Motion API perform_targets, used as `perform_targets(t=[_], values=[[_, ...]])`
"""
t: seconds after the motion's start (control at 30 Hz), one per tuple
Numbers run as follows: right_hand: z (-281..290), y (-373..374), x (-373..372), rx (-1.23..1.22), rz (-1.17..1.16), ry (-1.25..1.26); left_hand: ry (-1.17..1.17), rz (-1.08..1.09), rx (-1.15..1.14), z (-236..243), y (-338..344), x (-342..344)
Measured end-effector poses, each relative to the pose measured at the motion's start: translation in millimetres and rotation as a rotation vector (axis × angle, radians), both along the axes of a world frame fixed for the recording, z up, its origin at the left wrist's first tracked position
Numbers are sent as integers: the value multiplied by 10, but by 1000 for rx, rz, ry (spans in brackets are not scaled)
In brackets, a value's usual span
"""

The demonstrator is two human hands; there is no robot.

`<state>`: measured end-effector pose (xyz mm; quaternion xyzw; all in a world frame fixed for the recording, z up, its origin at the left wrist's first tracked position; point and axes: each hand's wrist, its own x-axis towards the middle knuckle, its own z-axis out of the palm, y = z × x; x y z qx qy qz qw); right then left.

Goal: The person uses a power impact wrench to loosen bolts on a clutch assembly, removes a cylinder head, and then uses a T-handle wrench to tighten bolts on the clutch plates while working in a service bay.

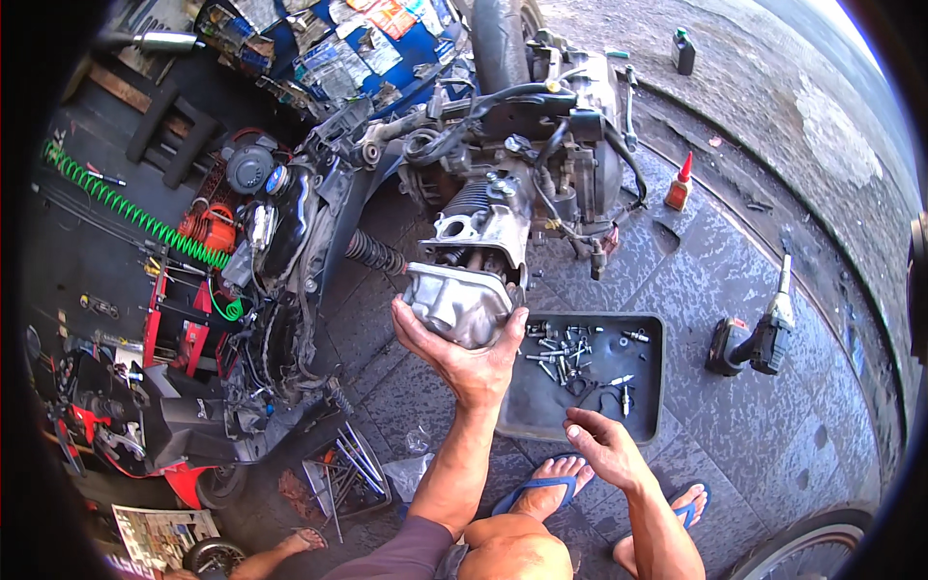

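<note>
My left hand (462, 360) is wrapped from below round a silver valve cover (454, 302), with fingers on its left side and the thumb on its right. The cover sits against the end of the cylinder head (459, 230) of a scooter engine (570, 145); a narrow dark gap shows between them. Over the near edge of a black tray (655, 387), my right hand (607, 447) hovers with its fingers loosely bent and apart from the thumb. Nothing shows in it. Several bolts (570, 353) and small metal parts lie in the tray.
A cordless impact wrench (759, 338) and a red-capped bottle (681, 184) stand on the tiles to the right. Left are the scooter frame (290, 251), a green coiled air hose (135, 213) and a tool tray (353, 474). A wheel (812, 551) is at lower right; another person's foot (302, 539), lower left.
</note>
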<state>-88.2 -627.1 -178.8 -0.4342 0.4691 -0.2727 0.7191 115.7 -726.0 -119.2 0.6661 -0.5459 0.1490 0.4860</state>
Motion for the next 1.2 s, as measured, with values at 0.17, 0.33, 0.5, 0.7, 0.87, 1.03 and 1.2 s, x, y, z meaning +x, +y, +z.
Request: perform_targets(t=[0.17, 0.33, 0.5, 0.7, 0.87, 1.03, 1.2], values=[[-118, 34, -12, -27, 2, 10, 48, 40, 75, 170, -130, -155], [-113, 10, -79, -38, -18, 29, 49, 36, 98, 174, -189, -206], [-156, -8, -126, -34, -33, 42, 41, 27, 66, 137, -228, -207], [-224, -43, -42, -68, 0, 32, -31, 33, 54, 94, -286, -147], [-126, -62, 27, 5, 108, 23, 73, -261, 23, 78, -170, 63], [-322, -10, 59, -80, -18, 42, 18, -344, 9, 76, -208, 314], [-728, 12, 46, -136, 82, 366, 217, -553, 139, 60, -208, 434]])
